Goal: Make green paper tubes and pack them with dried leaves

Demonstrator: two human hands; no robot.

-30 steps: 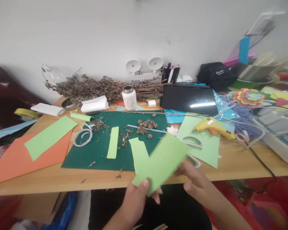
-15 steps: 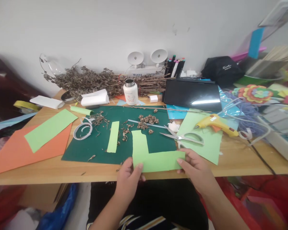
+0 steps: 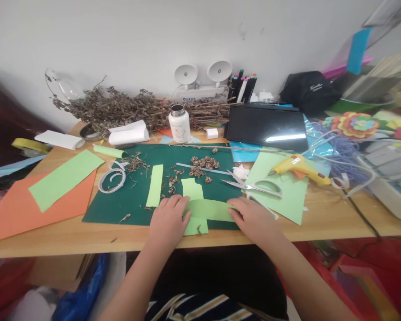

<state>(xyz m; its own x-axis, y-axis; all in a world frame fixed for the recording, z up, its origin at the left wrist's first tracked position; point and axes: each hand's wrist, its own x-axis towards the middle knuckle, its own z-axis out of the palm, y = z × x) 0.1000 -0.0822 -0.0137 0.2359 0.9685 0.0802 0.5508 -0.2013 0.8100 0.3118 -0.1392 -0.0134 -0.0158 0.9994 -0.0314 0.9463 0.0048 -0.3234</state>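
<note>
A strip of green paper stretches crosswise between my hands above the dark green cutting mat, bowing slightly. My left hand grips its left end and my right hand its right end, fingers curled over both. Beneath the strip lies another green paper piece with an uneven top edge. Left of it rests a narrow light green strip. Dried flower heads and plant bits are scattered on the mat. Open scissors lie just beyond my right hand.
A yellow glue gun lies on green paper at the right. At the back stand a white bottle, a bundle of dried plants and a black tray. A white tape coil and orange paper are at the left.
The strip has been drawn toward its middle and bends between my hands. My palms have turned downward over its ends. The green piece underneath shows below it.
</note>
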